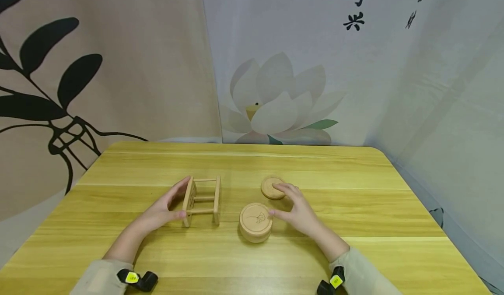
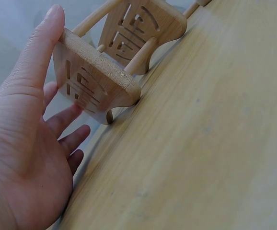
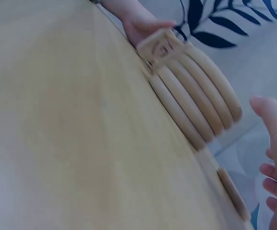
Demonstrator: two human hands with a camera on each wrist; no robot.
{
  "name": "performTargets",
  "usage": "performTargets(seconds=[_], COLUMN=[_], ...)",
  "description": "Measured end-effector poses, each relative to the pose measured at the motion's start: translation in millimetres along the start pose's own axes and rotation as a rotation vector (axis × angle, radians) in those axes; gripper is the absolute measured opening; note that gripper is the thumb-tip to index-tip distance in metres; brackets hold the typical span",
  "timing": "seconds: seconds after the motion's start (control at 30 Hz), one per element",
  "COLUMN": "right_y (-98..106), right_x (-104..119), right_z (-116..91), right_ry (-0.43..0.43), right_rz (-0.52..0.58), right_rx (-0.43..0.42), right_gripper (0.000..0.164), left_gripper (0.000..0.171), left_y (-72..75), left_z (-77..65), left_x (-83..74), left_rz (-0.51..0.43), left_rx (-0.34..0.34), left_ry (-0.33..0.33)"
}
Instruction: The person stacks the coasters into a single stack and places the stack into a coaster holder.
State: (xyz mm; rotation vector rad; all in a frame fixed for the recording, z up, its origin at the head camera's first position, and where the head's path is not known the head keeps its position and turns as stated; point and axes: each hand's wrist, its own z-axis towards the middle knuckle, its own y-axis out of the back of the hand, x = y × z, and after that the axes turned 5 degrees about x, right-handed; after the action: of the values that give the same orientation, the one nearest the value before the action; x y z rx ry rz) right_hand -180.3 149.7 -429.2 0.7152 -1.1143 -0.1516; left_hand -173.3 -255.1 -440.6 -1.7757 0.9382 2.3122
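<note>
A small wooden coaster holder [image 1: 203,199], two end panels joined by rods, stands left of the middle of the table. My left hand [image 1: 164,209] spans its left end panel [image 2: 88,72], thumb at the near edge and fingertips toward the far edge. Front and centre is a stack of round wooden coasters [image 1: 253,227], the top one engraved with a leaf. Another coaster [image 1: 271,188] lies flat just behind it. My right hand [image 1: 299,212] hovers beside the stack, thumb and fingers spread. In the right wrist view a gap shows between its thumb [image 3: 268,112] and the stack [image 3: 196,96].
The wooden table [image 1: 374,225] fills the lower view, its far edge near a hanging cloth [image 1: 283,23] printed with a lotus and dark characters. Black leaves are printed on the cloth at the left. Each wrist wears a black camera [image 1: 138,279] with a yellow label.
</note>
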Motion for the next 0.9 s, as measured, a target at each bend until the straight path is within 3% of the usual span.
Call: performTargets(seconds=[0.27, 0.9], right_y=[9.1, 13.8], right_x=[-21.9, -42.7], right_z=[12.0, 31.1], right_ry=[-0.073, -0.151], right_rz=[0.001, -0.121], right_rx=[-0.055, -0.012], right_gripper=[0.071, 0.082], left_gripper=[0.090, 0.088], left_y=[1.1, 1.6], left_z=[-0.1, -0.6], left_x=[-0.8, 2.6], left_rz=[0.008, 0.015], left_rx=[0.000, 0.003], left_ry=[0.005, 0.011])
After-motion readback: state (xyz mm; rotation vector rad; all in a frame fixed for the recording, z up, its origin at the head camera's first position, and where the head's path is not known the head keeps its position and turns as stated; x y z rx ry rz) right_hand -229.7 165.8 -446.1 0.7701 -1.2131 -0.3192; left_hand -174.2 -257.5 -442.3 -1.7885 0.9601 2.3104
